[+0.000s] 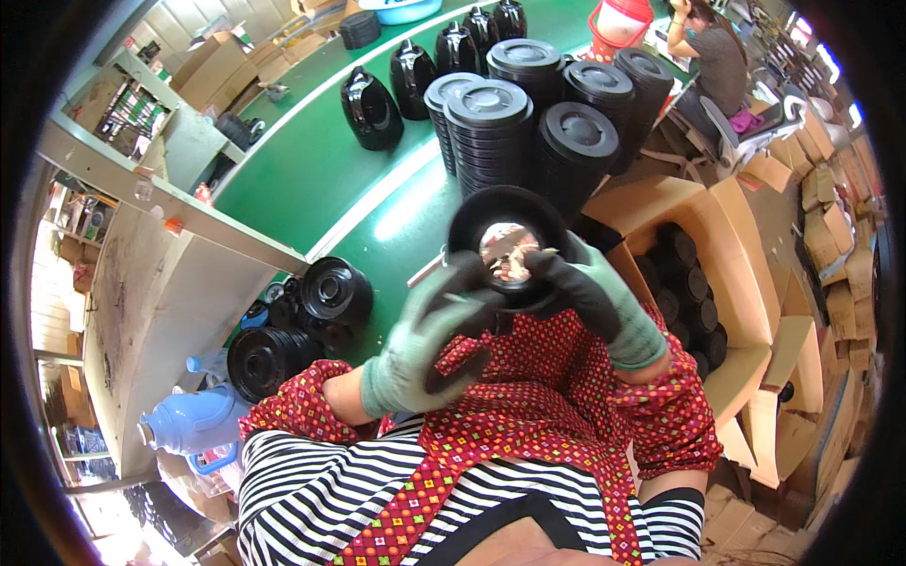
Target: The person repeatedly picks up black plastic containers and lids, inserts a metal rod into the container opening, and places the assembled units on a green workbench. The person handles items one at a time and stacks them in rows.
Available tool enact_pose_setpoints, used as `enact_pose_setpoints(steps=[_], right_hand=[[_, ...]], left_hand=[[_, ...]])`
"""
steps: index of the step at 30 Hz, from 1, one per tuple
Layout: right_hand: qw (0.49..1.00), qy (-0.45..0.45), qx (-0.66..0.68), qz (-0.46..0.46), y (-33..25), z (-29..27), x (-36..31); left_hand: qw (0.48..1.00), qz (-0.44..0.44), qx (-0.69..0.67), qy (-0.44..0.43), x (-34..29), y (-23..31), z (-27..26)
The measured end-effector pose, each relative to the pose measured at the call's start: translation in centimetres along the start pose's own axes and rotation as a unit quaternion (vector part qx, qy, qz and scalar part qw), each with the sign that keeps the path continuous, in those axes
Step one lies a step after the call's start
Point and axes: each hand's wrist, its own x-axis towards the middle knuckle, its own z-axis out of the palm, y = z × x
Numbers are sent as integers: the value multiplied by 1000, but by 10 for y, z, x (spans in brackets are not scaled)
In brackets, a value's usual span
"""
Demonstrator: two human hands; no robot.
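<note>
A black round lid-like part (469, 224) with a shiny, mirror-like centre is held up in front of my chest. My right hand (595, 297), in a pale green glove with dark-coated fingers, grips its right side. On the left side, the fingers of my left hand (439, 325), gloved the same way, press against the part near its centre, with the thumb lower down. Just beyond stand tall stacks of black round lids (489, 127) on a green work surface (293, 179). The underside of the held part is hidden.
Several glossy black jugs (370, 108) line the table's far side. An open cardboard box (746, 274) with black round parts stands at right. More black lids (335, 291) and a blue plastic jug (193, 420) sit at left. A person (713, 61) sits at back right.
</note>
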Motion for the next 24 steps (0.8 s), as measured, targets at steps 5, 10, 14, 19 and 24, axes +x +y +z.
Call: enact_pose_setpoints(steps=[5, 10, 14, 19, 24], right_hand=[[999, 2, 27, -46, -13, -41, -54], [991, -129, -15, -19, -40, -64, -65], [972, -221, -76, 3, -61, -51, -49], [933, -334, -132, 11, -65, -49, -17], [917, -329, -226, 8, -81, -33, 20]], left_hand=[[825, -427, -358, 91, -10, -87, 35], [522, -420, -685, -285, -28, -142, 112], [478, -351, -727, -345, -14, -121, 158], [486, -337, -741, -317, -28, -115, 168], [541, -354, -742, -180, -44, -124, 154]])
